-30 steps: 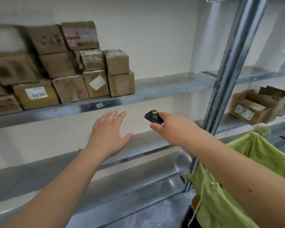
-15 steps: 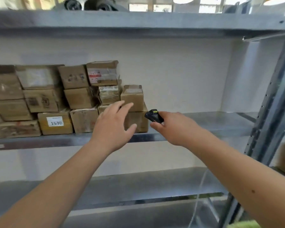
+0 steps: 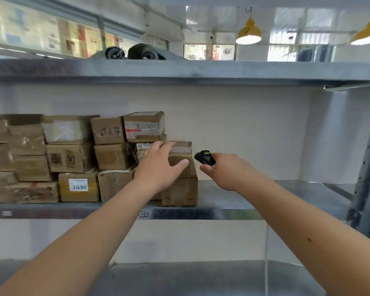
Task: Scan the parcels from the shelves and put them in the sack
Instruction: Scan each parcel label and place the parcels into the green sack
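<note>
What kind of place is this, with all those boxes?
Probably a parcel depot or stockroom. Taped cardboard parcels are stacked on a metal shelf, one carries a number label, and the right hand holds a small black scanner.

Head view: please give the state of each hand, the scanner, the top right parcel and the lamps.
left hand: open, fingers on the small top parcel
right hand: grips the scanner
scanner: held, pointing toward the parcels
small top parcel: on the stack, taped shut
lamps: lit
</note>
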Demonstrator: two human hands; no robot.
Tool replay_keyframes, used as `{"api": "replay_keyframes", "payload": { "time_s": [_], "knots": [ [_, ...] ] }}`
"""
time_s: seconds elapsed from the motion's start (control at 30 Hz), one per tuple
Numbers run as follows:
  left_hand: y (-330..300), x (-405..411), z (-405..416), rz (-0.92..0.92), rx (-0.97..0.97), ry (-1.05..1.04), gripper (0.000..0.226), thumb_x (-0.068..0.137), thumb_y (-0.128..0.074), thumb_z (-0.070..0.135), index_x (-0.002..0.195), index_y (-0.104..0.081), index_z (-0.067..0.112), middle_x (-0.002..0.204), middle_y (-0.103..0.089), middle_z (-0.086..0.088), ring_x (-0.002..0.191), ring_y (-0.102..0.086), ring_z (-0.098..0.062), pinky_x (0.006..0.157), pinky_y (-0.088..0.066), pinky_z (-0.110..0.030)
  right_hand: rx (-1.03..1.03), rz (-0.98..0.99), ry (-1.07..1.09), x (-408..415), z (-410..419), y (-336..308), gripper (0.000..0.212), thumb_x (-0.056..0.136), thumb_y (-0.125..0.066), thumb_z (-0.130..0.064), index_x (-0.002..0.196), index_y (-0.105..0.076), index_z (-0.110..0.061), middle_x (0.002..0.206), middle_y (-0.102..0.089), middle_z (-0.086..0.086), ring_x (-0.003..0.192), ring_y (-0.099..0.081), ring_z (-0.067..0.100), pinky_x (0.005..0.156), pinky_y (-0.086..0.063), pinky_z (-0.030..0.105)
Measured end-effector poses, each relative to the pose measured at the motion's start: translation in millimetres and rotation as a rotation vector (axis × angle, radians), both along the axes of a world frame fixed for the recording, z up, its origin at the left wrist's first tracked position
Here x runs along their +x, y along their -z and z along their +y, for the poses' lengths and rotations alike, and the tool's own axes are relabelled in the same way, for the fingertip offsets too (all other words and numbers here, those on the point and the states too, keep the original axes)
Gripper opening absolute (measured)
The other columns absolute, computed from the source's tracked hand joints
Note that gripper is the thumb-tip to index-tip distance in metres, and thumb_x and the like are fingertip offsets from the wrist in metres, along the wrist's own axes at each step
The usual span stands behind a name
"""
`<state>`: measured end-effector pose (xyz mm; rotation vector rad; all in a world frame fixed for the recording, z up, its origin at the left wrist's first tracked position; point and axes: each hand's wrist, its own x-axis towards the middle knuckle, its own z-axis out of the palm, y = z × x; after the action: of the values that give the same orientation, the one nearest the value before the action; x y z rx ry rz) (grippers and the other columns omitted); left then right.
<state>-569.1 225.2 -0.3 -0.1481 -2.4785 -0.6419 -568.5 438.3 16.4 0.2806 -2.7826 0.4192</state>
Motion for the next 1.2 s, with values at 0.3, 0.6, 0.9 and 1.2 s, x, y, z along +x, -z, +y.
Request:
{"api": "replay_keyframes", "payload": {
  "time_s": [0.3, 0.6, 0.9, 1.2],
  "knots": [
    [-13.1, -21.4, -1.7, -0.098, 0.259, -0.003, 0.073, 0.090, -0.063, 0.069, 0.149, -0.052, 0.027, 0.154, -0.051, -0.002, 0.137, -0.052, -0.025, 0.109, -0.047, -0.043, 0.067, -0.050, 0.001, -11.9, -12.7, -4.0, 0.050, 0.100, -0.046, -0.062, 0.127, -0.062, -0.023, 0.112, -0.067, 0.009, 0.097, -0.065, 0.030, 0.089, -0.057, 0.042],
    [-11.3, -16.7, 14.5, -0.113, 0.256, -0.062, 0.093, 0.069, -0.079, 0.077, 0.144, -0.053, 0.028, 0.147, -0.051, -0.004, 0.126, -0.056, -0.025, 0.093, -0.050, -0.037, 0.050, -0.024, 0.022, -3.3, -11.8, -5.9, 0.048, 0.099, -0.046, -0.064, 0.124, -0.062, -0.026, 0.112, -0.068, 0.007, 0.096, -0.064, 0.029, 0.088, -0.056, 0.041],
    [-6.4, -16.7, 4.1, -0.147, 0.403, 0.114, 0.040, 0.071, -0.071, 0.042, 0.110, -0.063, 0.036, 0.130, -0.054, -0.001, 0.114, -0.054, -0.021, 0.092, -0.053, -0.039, 0.001, -0.032, 0.085, 6.8, 29.1, -6.7, 0.046, 0.101, -0.045, -0.061, 0.126, -0.060, -0.025, 0.103, -0.065, 0.005, 0.088, -0.062, 0.025, 0.083, -0.056, 0.041],
    [-2.1, -20.0, 21.8, -0.171, 0.536, 0.079, 0.010, 0.094, -0.056, 0.028, 0.095, -0.061, 0.037, 0.129, -0.040, -0.003, 0.113, -0.047, -0.026, 0.090, -0.038, -0.038, -0.031, -0.006, 0.070, 16.9, 38.9, -8.2, 0.042, 0.101, -0.046, -0.059, 0.124, -0.060, -0.027, 0.101, -0.065, 0.004, 0.087, -0.062, 0.024, 0.073, -0.052, 0.037]
  ]
}}
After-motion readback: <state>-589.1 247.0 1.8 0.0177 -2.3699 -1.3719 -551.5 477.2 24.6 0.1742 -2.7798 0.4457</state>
